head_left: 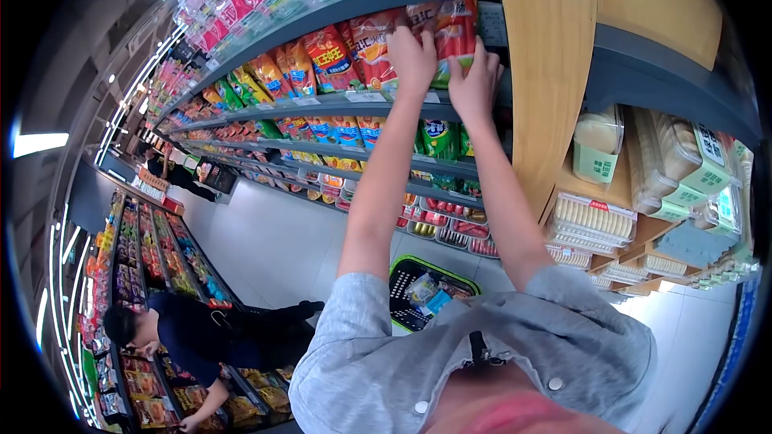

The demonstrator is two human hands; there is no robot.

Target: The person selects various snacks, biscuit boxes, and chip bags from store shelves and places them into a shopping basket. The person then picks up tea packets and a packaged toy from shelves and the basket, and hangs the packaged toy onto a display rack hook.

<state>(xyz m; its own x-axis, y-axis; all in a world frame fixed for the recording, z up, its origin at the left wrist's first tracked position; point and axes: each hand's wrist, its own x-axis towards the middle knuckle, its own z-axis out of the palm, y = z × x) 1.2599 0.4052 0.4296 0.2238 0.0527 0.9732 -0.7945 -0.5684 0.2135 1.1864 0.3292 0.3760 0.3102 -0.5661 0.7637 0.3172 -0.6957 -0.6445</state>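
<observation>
- We see the red bag [460, 20] upright at the right end of its shelf [334, 99], near the wooden panel [547, 72] and between our hands.
- Our left hand [412, 60] reaches to the bag's left side, fingers bent; we cannot tell whether they grip anything.
- Our right hand [473, 88] has its thumb by the lower front and its other fingers along the right edge; whether they pinch it, we cannot tell.
- Working from both sides probably helps us steady a soft bag that might fold if held at one point.
- The other bags [330, 56] stand close together, fronts outward, likely for mutual support and easy reading.
- The basket [402, 297] sits on the floor [273, 217], packets [422, 289] inside, leaving both hands free.
</observation>
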